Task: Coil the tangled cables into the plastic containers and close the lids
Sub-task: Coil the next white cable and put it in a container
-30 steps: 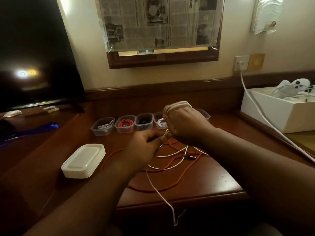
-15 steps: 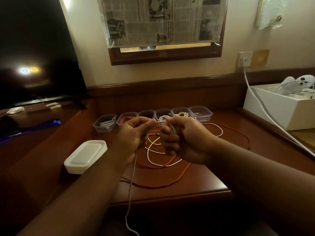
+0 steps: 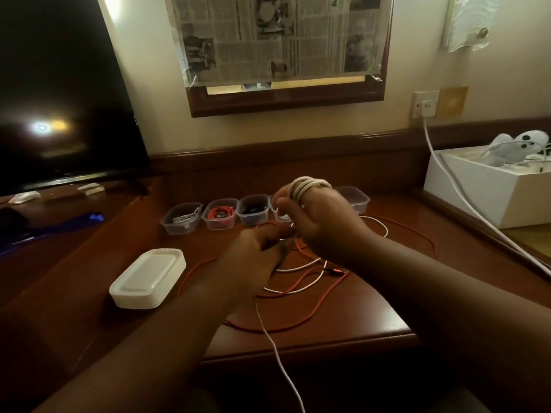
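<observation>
A white cable (image 3: 310, 186) is wound in several loops around the raised fingers of my right hand (image 3: 322, 225). My left hand (image 3: 256, 251) sits just below and left of it, pinching the same cable, whose free end (image 3: 277, 350) trails over the desk's front edge. A red cable (image 3: 313, 308) and another white cable (image 3: 298, 266) lie tangled on the desk under my hands. A row of clear plastic containers (image 3: 220, 217) stands behind; several hold coiled cables. The rightmost container (image 3: 354, 198) looks empty. A stack of white lids (image 3: 149, 277) lies at the left.
A dark TV screen (image 3: 59, 99) fills the left. A white box (image 3: 489, 192) with white items stands at the right, and a thick white cord (image 3: 465, 204) runs from the wall socket (image 3: 426, 104) across the desk's right side. A blue object (image 3: 59, 225) lies far left.
My right hand has risen again with the white loops showing on its fingers, after dropping low beside the left hand half a second ago. The left hand has moved down and toward me.
</observation>
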The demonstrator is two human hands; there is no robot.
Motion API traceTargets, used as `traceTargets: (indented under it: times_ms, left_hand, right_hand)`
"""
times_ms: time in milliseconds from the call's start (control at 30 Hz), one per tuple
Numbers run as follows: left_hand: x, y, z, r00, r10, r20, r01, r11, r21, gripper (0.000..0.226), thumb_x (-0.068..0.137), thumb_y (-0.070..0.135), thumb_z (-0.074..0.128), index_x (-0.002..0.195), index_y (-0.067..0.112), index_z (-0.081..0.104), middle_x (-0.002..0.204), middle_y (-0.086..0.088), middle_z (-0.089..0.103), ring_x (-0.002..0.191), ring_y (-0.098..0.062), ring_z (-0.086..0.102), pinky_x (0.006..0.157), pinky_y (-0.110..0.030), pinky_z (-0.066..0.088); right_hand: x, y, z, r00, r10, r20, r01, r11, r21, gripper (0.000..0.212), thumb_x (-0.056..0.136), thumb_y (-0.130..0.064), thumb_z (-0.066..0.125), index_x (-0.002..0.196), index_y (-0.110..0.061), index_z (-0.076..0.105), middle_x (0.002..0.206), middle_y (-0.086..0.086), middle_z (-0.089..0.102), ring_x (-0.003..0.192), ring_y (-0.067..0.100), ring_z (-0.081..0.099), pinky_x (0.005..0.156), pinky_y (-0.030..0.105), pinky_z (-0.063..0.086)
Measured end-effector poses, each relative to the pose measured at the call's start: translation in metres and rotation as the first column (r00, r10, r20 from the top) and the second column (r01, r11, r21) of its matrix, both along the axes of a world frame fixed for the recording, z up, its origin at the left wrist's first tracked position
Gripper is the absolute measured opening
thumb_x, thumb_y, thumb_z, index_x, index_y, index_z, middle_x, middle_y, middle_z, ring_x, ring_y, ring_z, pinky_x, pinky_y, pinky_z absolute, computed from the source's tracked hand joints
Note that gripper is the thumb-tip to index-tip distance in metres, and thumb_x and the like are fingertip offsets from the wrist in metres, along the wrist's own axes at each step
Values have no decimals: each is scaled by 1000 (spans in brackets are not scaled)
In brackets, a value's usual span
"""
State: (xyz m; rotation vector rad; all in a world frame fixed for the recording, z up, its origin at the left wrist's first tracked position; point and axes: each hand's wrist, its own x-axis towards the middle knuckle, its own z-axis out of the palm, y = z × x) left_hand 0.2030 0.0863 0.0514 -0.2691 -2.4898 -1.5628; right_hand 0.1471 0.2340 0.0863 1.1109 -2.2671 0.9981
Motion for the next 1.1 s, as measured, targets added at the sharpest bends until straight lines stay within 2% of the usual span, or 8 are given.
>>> traceTargets:
  times_ms: [100, 233, 367, 500, 667, 867, 967, 1100]
  left_hand:
    - [1, -11, 13, 968, 33, -248, -92, 969, -229, 16, 92, 17, 67, 92, 32, 71, 75, 11, 73, 71, -7, 68, 62, -22, 54]
    - [-2, -22, 29, 917, 155, -367, -235, 954, -184, 10, 76, 22, 83, 78, 21, 73, 67, 5, 70, 65, -3, 68, 57, -17, 53]
    - [-13, -23, 18, 993, 83, -85, -50, 943, 330, 22, 62, 33, 87, 67, 21, 69, 52, 1, 53, 43, -12, 43, 41, -23, 27]
    - [-9, 2, 3, 983, -152, 106, 25, 676, 736, 32, 92, 32, 61, 63, 22, 70, 55, 2, 54, 41, -8, 45, 40, -16, 34]
    - [-4, 21, -9, 983, -33, 182, -87, 785, 613, 30, 80, 43, 64, 78, 13, 59, 55, 1, 45, 44, -9, 31, 47, -23, 24]
    - [2, 10, -1, 999, 16, 37, -19, 997, 76, 16, 97, 23, 57, 93, 28, 72, 61, 13, 58, 51, -6, 51, 48, -18, 38]
    - [2, -3, 6, 965, 52, -257, -127, 950, -284, 13, 92, 19, 67, 97, 30, 72, 83, 19, 68, 74, 6, 64, 66, -8, 48]
    - [1, -16, 10, 835, -31, -550, -277, 839, -468, 18, 79, 27, 72, 95, 20, 73, 85, 11, 71, 76, 0, 65, 66, -24, 56]
  right_hand:
    - [-4, 0, -10, 991, -119, -67, 134, 947, 293, 35, 105, -38, 39, 74, -25, 51, 67, -10, 47, 59, 4, 43, 61, 29, 33]
    - [6, -3, -19, 910, 45, 413, -87, 993, 82, 67, 100, -61, 18, 61, -16, 48, 55, -1, 46, 50, 15, 39, 57, 34, 33]
    - [21, -3, -13, 313, 516, 797, -247, 855, -456, 73, 92, -72, 17, 58, -13, 42, 46, 0, 30, 43, 16, 25, 50, 31, 22]
    - [26, -5, -4, -119, 842, 526, -136, 511, -849, 77, 87, -79, 17, 71, -10, 48, 57, 2, 36, 53, 18, 37, 57, 31, 32]
    - [21, -4, 1, 165, 893, 418, -168, 443, -881, 78, 84, -82, 19, 85, -10, 51, 73, 6, 41, 67, 19, 44, 67, 33, 36]
    - [3, 4, -1, 965, 118, 235, -58, 968, -246, 46, 92, -57, 31, 77, -19, 53, 73, -1, 54, 66, 10, 51, 66, 30, 48]
    - [0, 6, -15, 995, -95, -40, 100, 982, 158, 68, 89, -71, 15, 71, -19, 55, 69, 1, 54, 64, 15, 52, 61, 40, 46]
    - [11, 1, -22, 993, -121, -2, 117, 962, 248, 71, 91, -72, 10, 63, -20, 48, 65, 0, 51, 59, 12, 47, 54, 29, 33]
